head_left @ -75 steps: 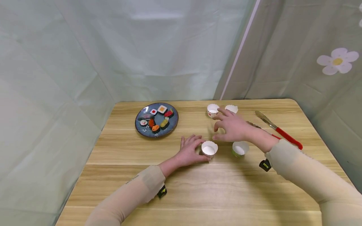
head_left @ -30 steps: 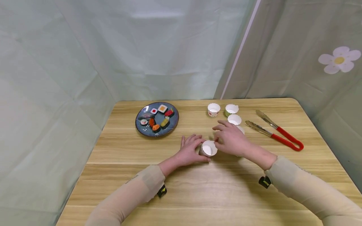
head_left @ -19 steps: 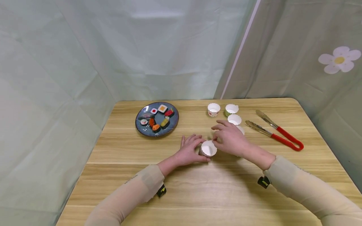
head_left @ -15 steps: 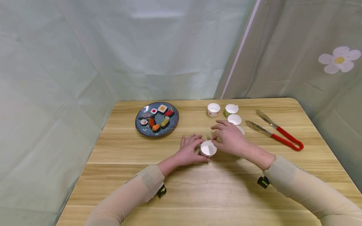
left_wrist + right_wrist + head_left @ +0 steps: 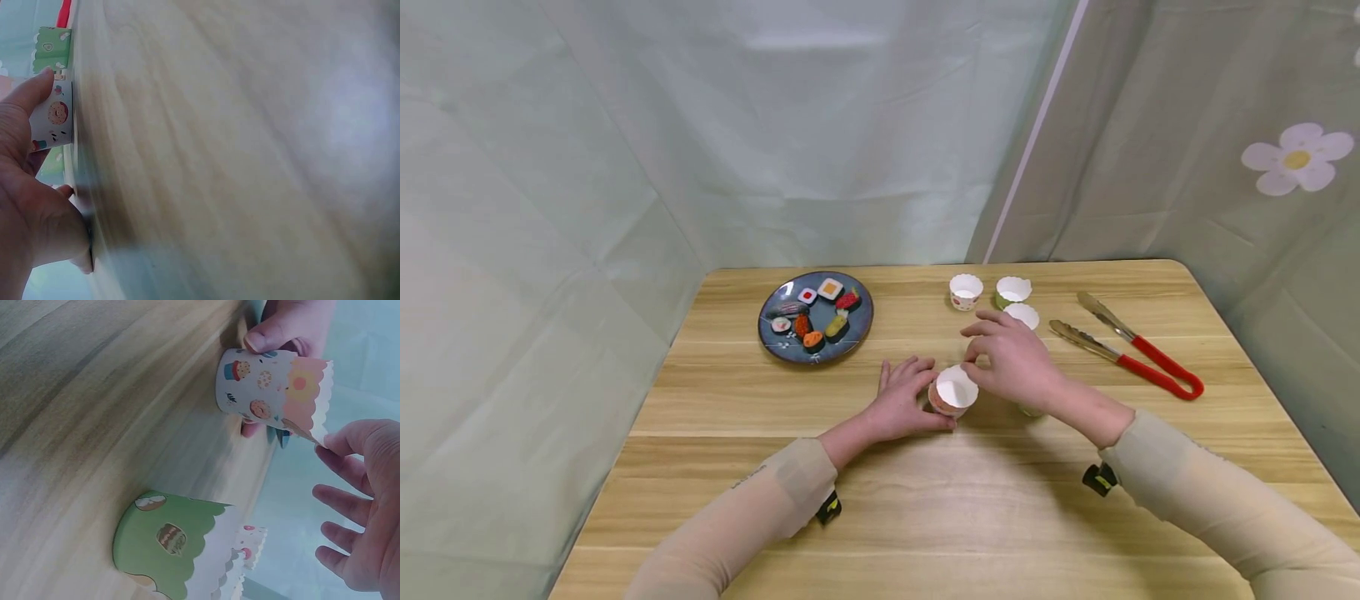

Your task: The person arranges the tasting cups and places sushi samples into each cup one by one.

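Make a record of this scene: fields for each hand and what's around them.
Left hand: grips white paper cup with pastry prints
Right hand: pinches rim of orange-printed paper cup, apparently nested in the white one
Beyond hands: scalloped paper cups, white inside
Back left: round dark-blue plate holding sushi-shaped pieces
Far right: red-handled metal tongs, spread

Cup (image 5: 953, 395) between left fingers (image 5: 923, 379) and right fingers (image 5: 342, 503); plate (image 5: 817, 313) behind, to their left, bearing sushi (image 5: 837, 327); tongs (image 5: 1153, 377) to their right.
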### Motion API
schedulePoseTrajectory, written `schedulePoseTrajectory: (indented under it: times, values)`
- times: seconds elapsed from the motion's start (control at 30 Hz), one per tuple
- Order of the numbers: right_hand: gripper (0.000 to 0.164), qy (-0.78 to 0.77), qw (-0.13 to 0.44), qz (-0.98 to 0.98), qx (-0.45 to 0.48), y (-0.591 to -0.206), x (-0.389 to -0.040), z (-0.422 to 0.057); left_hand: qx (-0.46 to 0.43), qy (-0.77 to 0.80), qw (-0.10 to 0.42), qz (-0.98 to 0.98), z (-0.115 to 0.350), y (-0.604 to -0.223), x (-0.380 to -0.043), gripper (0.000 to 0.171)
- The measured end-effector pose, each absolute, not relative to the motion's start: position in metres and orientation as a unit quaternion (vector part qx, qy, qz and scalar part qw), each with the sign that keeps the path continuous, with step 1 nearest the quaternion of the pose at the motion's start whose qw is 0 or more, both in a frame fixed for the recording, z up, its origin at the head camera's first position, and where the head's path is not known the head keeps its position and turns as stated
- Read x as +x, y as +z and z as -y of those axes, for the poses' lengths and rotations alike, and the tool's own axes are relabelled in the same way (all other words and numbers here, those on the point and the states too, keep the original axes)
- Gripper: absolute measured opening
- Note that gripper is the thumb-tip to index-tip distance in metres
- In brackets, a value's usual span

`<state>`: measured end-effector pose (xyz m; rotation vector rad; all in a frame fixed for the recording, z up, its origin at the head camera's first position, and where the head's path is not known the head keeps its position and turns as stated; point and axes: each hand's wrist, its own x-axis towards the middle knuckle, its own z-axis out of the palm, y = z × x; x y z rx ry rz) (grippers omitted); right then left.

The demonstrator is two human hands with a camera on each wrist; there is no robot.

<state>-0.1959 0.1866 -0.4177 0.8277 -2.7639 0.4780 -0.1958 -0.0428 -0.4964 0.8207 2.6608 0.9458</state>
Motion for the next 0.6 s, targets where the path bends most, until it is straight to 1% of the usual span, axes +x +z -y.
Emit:
schedulePoseTrajectory:
  times: [0.2,0.6]
  values:
    - [0.006,0.176,0.112,0.935,0.286,-0.413,-0.197,-0.188,0.276,0.323,0.108,-0.899,0.044,-0.496,-0.196,0.078]
    - [0.011,0.188,0.088,0.941,0.268,-0.406,-0.199,-0.186,0.278,0.323,0.108,-0.898,0.044,-0.496,-0.195,0.085]
